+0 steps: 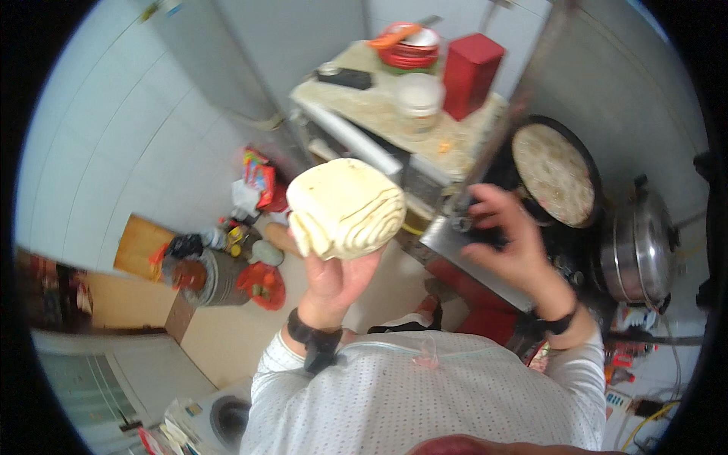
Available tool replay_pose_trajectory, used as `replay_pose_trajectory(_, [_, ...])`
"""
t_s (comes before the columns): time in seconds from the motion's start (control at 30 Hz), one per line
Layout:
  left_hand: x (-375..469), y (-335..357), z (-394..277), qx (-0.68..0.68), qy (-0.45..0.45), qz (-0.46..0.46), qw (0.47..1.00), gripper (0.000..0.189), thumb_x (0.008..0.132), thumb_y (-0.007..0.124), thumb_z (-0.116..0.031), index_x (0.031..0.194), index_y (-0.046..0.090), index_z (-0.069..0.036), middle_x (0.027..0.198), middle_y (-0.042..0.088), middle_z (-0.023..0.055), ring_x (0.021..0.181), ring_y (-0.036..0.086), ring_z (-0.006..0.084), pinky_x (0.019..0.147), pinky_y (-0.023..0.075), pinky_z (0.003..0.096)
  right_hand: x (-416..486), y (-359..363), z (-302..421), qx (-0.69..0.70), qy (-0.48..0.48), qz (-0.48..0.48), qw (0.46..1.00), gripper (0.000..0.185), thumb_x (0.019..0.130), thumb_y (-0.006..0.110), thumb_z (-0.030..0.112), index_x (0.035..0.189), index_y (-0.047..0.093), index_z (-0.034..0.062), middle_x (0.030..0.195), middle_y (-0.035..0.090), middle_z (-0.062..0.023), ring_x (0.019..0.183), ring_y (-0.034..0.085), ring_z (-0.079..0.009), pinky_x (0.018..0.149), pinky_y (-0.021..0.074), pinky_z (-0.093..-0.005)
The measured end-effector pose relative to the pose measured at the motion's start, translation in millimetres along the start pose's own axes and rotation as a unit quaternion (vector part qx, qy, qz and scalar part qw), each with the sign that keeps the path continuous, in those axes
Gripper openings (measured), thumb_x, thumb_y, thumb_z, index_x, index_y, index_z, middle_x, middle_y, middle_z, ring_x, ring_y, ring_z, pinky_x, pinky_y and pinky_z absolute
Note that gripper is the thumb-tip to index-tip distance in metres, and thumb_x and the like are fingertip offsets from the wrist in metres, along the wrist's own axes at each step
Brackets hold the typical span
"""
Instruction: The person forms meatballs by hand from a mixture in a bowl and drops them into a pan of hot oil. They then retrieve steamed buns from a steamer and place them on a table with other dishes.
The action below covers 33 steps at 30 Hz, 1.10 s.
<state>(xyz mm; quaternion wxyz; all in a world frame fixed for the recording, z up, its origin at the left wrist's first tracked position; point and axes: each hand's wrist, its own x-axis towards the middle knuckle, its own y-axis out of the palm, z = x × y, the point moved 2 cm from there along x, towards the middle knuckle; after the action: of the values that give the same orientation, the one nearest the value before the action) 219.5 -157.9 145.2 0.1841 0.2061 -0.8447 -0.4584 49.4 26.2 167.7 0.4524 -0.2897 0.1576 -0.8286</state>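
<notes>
A thick pale piece of layered dough (347,205) rests on my upturned left hand (341,278), its folded layers showing at the right side. Most of my left fingers are hidden beneath it. My right hand (509,239) hangs blurred over the front edge of the gas stove (478,256), thumb and fingers apart and nothing visible between them. Close to those fingertips is a stove knob (460,220); I cannot tell whether they touch. Behind the right hand, a round dark pan (594,170) on the stove holds a pale, bubbly-looking food or liquid (551,173).
A lidded steel pot (637,256) stands right of the pan. On the counter (364,108) ahead are stacked red bowls (406,57), a white-lidded jar (420,99) and a red canister (472,74). A grey bucket (219,278) and red bag (261,284) sit on the floor at left.
</notes>
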Motion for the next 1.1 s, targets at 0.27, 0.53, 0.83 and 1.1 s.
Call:
replay_pose_trajectory(0.27, [-181.7, -113.5, -195.3, 0.248, 0.176, -0.078, 0.949, 0.084, 0.084, 0.055, -0.063, 0.145, 0.026, -0.013, 0.143, 0.041, 0.0051, 0.132, 0.039, 0.0232, 0.108, 0.0317, 0.0429, 63.5, 359.1, 165.1, 0.533, 0.035, 0.209, 0.819, 0.082, 0.074, 0.079, 0.009, 0.140, 0.030, 0.0038, 0.136, 0.045, -0.0067, 0.124, 0.046, -0.0189, 0.104, 0.0389, -0.0358])
replay_pose_trajectory(0.53, [-359.8, -173.6, -344.3, 0.256, 0.323, -0.218, 0.885, 0.091, 0.084, 0.060, -0.056, 0.146, 0.021, -0.003, 0.146, 0.035, 0.0078, 0.134, 0.034, 0.0219, 0.111, 0.0243, 0.0355, 55.2, 563.9, 302.6, 0.702, 0.196, 0.402, 0.555, 0.090, 0.072, 0.080, 0.025, 0.144, 0.028, 0.0133, 0.143, 0.039, -0.0078, 0.129, 0.043, -0.0254, 0.107, 0.0373, -0.0434])
replay_pose_trajectory(0.83, [-548.3, -258.0, -447.2, 0.193, 0.410, -0.350, 0.820, 0.063, 0.090, 0.060, -0.036, 0.140, 0.035, -0.007, 0.141, 0.042, 0.0111, 0.127, 0.044, 0.0245, 0.105, 0.0355, 0.0370, 66.8, 752.7, 382.7, 0.709, 0.197, 0.522, 0.432, 0.089, 0.071, 0.079, 0.032, 0.144, 0.031, 0.0124, 0.147, 0.036, -0.0098, 0.136, 0.034, -0.0292, 0.113, 0.0281, -0.0477])
replay_pose_trajectory(1.1, [-652.2, -306.1, -521.9, 0.126, 0.447, -0.438, 0.770, 0.051, 0.093, 0.057, -0.031, 0.136, 0.040, -0.008, 0.136, 0.046, 0.0089, 0.123, 0.048, 0.0232, 0.102, 0.0397, 0.0375, 83.5, 922.3, 499.9, 0.631, 0.269, 0.633, 0.358, 0.081, 0.076, 0.077, 0.024, 0.143, 0.033, 0.0097, 0.146, 0.037, -0.0093, 0.136, 0.034, -0.0262, 0.115, 0.0267, -0.0419])
